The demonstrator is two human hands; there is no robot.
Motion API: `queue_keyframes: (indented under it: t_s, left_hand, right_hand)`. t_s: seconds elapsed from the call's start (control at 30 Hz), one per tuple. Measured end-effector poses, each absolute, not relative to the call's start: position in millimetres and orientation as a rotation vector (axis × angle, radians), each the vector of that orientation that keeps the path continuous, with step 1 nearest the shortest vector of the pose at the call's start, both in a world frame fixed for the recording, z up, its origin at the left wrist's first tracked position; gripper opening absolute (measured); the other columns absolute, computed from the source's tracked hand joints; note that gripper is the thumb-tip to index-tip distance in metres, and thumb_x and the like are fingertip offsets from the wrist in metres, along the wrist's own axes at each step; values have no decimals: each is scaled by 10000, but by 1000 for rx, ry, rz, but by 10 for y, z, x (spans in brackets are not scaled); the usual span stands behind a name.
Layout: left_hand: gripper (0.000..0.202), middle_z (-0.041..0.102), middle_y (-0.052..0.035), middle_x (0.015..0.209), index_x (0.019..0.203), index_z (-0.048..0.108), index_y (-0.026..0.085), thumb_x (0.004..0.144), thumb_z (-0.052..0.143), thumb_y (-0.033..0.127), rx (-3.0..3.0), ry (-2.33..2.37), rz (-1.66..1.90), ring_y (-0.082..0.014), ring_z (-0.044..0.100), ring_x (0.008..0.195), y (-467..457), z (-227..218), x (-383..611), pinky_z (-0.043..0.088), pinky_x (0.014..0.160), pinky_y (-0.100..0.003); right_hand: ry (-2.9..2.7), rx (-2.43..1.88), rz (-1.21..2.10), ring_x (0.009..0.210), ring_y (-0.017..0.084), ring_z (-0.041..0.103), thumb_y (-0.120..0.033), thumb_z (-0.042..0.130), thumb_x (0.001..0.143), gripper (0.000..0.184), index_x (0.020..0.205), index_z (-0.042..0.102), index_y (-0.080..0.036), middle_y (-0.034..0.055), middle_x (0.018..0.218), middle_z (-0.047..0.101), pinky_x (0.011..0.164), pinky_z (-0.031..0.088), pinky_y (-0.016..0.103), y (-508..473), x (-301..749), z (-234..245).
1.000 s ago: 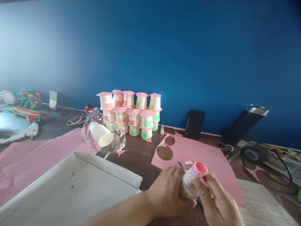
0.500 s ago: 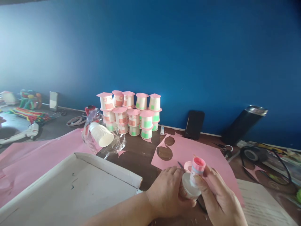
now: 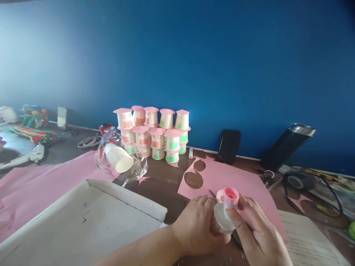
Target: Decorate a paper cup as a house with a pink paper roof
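My left hand point(image 3: 194, 223) is wrapped around a small white paper cup point(image 3: 221, 216) with reddish marks on its side, its flat bottom facing up. In my right hand point(image 3: 259, 231) is a glue stick point(image 3: 230, 197) with a pink end, pinched between thumb and fingers. Its lower end is against the cup's bottom near the rim. A pink paper piece shows just behind the two, partly hidden. Beyond my hands lies a pink paper sheet point(image 3: 222, 177) with round holes cut from it.
Stacked paper-cup houses point(image 3: 157, 138) with pink roofs stand by the blue wall. A sleeve of nested cups point(image 3: 118, 157) lies in clear plastic. At left is a white box lid point(image 3: 111, 225); a phone point(image 3: 229, 147), a black flask point(image 3: 285, 147) and a written sheet point(image 3: 310, 236) are at right.
The glue stick has shifted slightly left and down across the cup's bottom, tilting a little. My left hand keeps its grip on the cup.
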State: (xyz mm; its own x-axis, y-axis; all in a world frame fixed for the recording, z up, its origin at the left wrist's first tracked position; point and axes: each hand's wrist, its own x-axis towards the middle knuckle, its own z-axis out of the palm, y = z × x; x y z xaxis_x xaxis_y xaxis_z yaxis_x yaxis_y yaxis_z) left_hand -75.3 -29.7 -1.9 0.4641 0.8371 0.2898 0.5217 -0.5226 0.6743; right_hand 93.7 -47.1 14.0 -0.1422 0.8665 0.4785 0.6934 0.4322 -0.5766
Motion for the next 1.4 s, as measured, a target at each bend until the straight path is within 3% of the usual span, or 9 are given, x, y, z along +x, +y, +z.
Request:
queue_keyframes:
  t_s: [0.27,0.5,0.67,0.77,1.0,1.13,1.27,1.4]
  left_hand:
    - [532,635,-107,1048,1171,521,153,688,663,324,2253,1107,864,-288,597,958,-296,-81,-742,487,879,-462]
    - [508,637,-83,1053,1140,537,184,686,688,355,2192,1127,851,-275,592,967,-303,-35,-758,484,889,-430]
    - [586,618,-83,1099,1195,517,190,666,720,342,2202,1121,815,-279,580,1001,-304,-11,-784,480,907,-433]
    - [607,610,-90,1123,1219,505,190,672,721,339,2213,1114,802,-283,572,1024,-301,-9,-791,468,930,-440]
    - [604,608,-90,1127,1228,498,184,687,707,351,2213,1111,785,-283,568,1030,-298,-11,-789,467,931,-436]
    - [585,610,-89,1117,1215,504,188,687,702,343,2209,1123,784,-282,570,1021,-305,3,-791,471,920,-431]
    - [579,614,-89,1114,1210,514,186,682,706,324,2191,1120,774,-282,573,1016,-309,21,-797,472,919,-438]
    - [776,572,-107,1232,1307,446,196,631,784,372,2102,1136,772,-304,533,1127,-302,-19,-783,434,993,-469]
  right_hand:
    - [-1942,-1278,349,1109,258,634,-388,502,939,361,1281,551,-284,77,1213,661,861,572,330,-517,915,139]
    - [-1382,-1258,806,1028,265,687,-461,525,914,425,1281,557,-248,61,1117,735,864,576,341,-472,1010,125]
    - [-1436,-1450,478,1014,259,688,-519,537,879,368,1109,647,-253,34,1079,745,669,591,232,-368,1116,150]
    - [-1562,-1400,462,927,236,717,-475,503,908,325,1117,623,-258,25,1011,759,619,591,227,-341,1136,135]
    - [-1501,-1521,421,1028,249,680,-519,469,908,331,1109,583,-281,31,1034,741,656,581,245,-364,1056,57]
    - [-1464,-1501,479,980,252,684,-534,485,894,380,1187,540,-299,33,1098,711,774,569,331,-367,1035,13]
    - [-1463,-1525,437,908,253,693,-545,492,883,375,1151,550,-289,41,1076,708,784,536,365,-363,1030,29]
    - [-1455,-1499,433,878,244,686,-532,523,874,345,1118,550,-289,29,997,708,781,522,362,-357,1015,50]
